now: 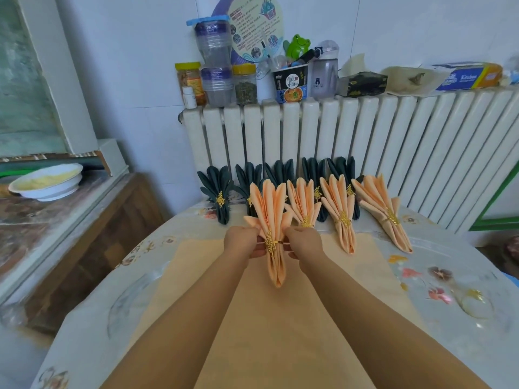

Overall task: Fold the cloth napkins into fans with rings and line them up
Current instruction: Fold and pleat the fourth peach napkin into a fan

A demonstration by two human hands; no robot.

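While both arms reach forward over the table [92, 318], the left hand [242, 241] and right hand [303, 242] pinch a peach fan napkin [271, 211] from either side at its gold ring [271, 242]; fingers curled onto the cloth, fan held upright above the flat peach cloth [280, 318].

Count, head view: four peach fans in all. Three lie lined up to the right: second peach fan [302, 203], third peach fan [341, 211], fourth peach fan [383, 209]. Behind them, five dark green fans [216, 189] stand in a row against the radiator [365, 136], each with a gold ring where visible.

Edges and room: the held fan sits just left of the peach row; bare table lies to the left of the flat cloth. A loose gold ring [474, 300] rests near the table's right edge, well apart from the hands.

Hard to make out: the fingertips are mostly hidden behind the held fan; four of the green fans are partly covered by peach ones. A white bowl [47, 182] sits on the side counter at left, blurred.
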